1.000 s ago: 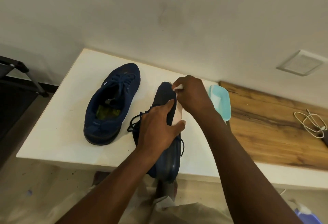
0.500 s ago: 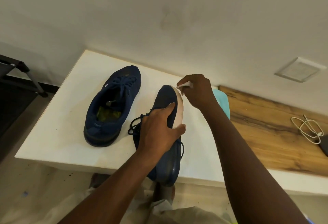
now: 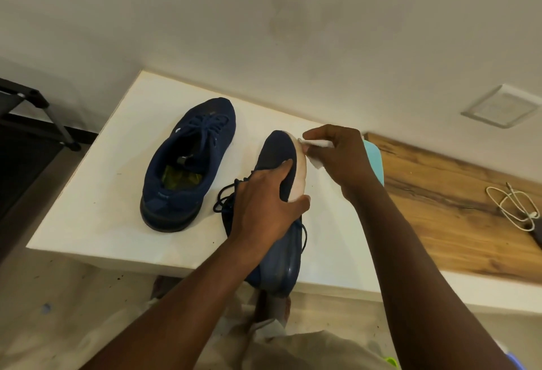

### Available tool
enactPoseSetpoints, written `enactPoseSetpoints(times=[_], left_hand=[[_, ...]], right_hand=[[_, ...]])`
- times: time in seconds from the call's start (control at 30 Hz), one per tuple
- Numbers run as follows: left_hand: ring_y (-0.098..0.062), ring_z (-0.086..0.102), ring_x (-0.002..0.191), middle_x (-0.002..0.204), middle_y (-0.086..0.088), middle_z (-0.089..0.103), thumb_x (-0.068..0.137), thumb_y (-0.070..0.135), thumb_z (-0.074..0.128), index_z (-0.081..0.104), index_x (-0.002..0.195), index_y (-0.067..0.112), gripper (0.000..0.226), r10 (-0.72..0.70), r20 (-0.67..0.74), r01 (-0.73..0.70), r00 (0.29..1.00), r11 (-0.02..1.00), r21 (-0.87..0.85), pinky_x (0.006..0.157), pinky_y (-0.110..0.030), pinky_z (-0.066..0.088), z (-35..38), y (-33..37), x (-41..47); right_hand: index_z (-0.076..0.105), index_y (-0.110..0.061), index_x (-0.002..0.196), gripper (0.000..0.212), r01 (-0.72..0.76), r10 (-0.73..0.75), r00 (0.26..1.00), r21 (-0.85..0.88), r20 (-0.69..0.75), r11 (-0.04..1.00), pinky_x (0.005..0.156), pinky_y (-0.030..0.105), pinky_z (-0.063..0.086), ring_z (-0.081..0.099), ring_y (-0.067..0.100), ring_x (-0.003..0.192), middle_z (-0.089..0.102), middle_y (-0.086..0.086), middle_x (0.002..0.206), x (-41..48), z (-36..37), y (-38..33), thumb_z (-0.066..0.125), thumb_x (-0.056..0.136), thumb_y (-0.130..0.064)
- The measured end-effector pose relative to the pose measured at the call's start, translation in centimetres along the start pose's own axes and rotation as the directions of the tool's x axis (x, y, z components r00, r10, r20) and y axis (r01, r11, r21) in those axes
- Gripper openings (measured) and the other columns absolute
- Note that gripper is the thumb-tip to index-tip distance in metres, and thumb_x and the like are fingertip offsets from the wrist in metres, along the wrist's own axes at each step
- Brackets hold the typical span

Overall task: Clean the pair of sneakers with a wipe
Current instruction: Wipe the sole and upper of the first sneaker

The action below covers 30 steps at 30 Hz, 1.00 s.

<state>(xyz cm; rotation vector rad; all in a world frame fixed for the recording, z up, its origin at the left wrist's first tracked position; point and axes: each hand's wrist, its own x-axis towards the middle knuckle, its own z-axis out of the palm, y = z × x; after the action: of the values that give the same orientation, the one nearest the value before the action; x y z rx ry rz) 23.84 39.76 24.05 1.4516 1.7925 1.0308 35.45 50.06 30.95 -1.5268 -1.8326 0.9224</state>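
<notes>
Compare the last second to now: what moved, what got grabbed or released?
The right hand slid the wipe rightward off the face of the white sole to its toe edge, uncovering more of the sole. Nothing was taken or released. The left hand keeps gripping the sneaker. The other sneaker stays on the table.

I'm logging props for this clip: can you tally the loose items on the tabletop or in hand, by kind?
Navy sneakers: 2 (resting sneaker; tilted sneaker held by the left hand)
White wipe: 1, pinched in the right hand
Teal container: 1
White cable: 1
Total: 5
A dark item cut off at the right edge is not counted.
</notes>
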Motion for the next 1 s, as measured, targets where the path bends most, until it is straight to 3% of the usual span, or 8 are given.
enactPoseSetpoints(times=[0.23,0.37,0.5,0.63,0.7,0.77,0.93,1.0], left_hand=[[-0.021,0.058,0.124,0.136,0.0,0.065,0.085,0.053,0.075,0.044,0.155,0.028,0.081,-0.008,-0.002,0.008,1.0,1.0,0.004,0.107,-0.047,0.047,0.0,0.0,0.0],[-0.021,0.058,0.125,0.138,0.0,0.064,0.085,0.052,0.075,0.044,0.156,0.028,0.081,-0.012,0.003,0.012,1.0,1.0,0.008,0.108,-0.048,0.046,-0.1,0.1,-0.1],[-0.022,0.058,0.124,0.137,0.0,0.065,0.086,0.053,0.074,0.044,0.155,0.027,0.08,-0.008,0.003,0.008,1.0,1.0,0.021,0.108,-0.049,0.046,-0.1,0.1,-0.1],[-0.022,0.058,0.125,0.137,0.0,0.065,0.086,0.053,0.074,0.044,0.155,0.028,0.079,-0.008,-0.002,0.008,1.0,1.0,0.025,0.108,-0.049,0.046,-0.2,0.3,-0.1],[-0.022,0.058,0.125,0.138,0.0,0.064,0.087,0.052,0.074,0.044,0.155,0.028,0.078,-0.009,-0.001,0.009,1.0,1.0,0.028,0.109,-0.049,0.046,-0.1,0.4,-0.2],[-0.022,0.057,0.126,0.139,-0.001,0.064,0.087,0.052,0.074,0.044,0.155,0.028,0.078,-0.015,-0.003,0.015,1.0,0.999,0.033,0.11,-0.048,0.045,-0.2,0.4,-0.1],[-0.022,0.057,0.127,0.141,-0.001,0.063,0.087,0.052,0.074,0.044,0.155,0.028,0.078,-0.022,0.002,0.022,1.0,0.999,0.034,0.111,-0.049,0.045,-0.2,0.4,-0.1],[-0.022,0.057,0.127,0.141,-0.001,0.062,0.088,0.052,0.074,0.044,0.156,0.028,0.078,-0.023,0.004,0.023,1.0,0.999,0.038,0.111,-0.048,0.045,-0.2,0.5,-0.1]], right_hand=[[0.069,-0.03,0.089,0.012,0.088,-0.088,0.996,-0.12,0.007,0.989,0.064,0.004,0.048,0.063,-0.007,0.077,0.066,-0.02,0.081,-1.3,-0.4,0.4,0.062,0.094,-0.022],[0.069,-0.027,0.1,0.01,-0.066,0.092,0.984,0.168,-0.151,0.984,0.079,0.032,0.06,0.068,0.015,0.089,0.069,-0.011,0.091,-1.2,-0.9,1.0,0.066,0.091,-0.03],[0.064,-0.018,0.114,0.025,-0.271,0.307,0.952,0.436,-0.013,0.858,0.083,0.041,0.059,0.066,0.028,0.099,0.066,0.006,0.106,-1.0,-1.2,0.9,0.068,0.089,-0.02],[0.061,-0.025,0.091,0.009,-0.291,0.293,0.956,0.124,0.01,0.948,0.058,0.017,0.054,0.064,0.019,0.082,0.063,-0.001,0.088,0.0,-0.7,0.3,0.069,0.089,-0.03],[0.061,-0.02,0.083,0.013,-0.236,0.24,0.969,-0.063,0.062,0.97,0.059,0.015,0.051,0.059,0.015,0.072,0.06,-0.001,0.077,0.4,-0.6,0.0,0.065,0.091,-0.03],[0.064,-0.017,0.084,0.011,-0.138,0.145,0.985,-0.084,0.09,0.987,0.059,0.013,0.05,0.059,0.014,0.07,0.061,-0.003,0.075,0.5,-0.4,-0.1,0.067,0.089,-0.026],[0.063,-0.023,0.088,0.012,-0.072,0.073,0.997,-0.161,-0.005,0.984,0.082,0.031,0.056,0.062,0.017,0.083,0.063,-0.007,0.085,1.4,0.6,0.3,0.074,0.082,-0.026],[0.06,-0.022,0.101,0.027,-0.056,0.042,0.997,-0.248,-0.061,0.967,0.082,0.026,0.051,0.06,0.015,0.09,0.059,-0.009,0.095,1.8,1.0,0.1,0.076,0.08,-0.028]])
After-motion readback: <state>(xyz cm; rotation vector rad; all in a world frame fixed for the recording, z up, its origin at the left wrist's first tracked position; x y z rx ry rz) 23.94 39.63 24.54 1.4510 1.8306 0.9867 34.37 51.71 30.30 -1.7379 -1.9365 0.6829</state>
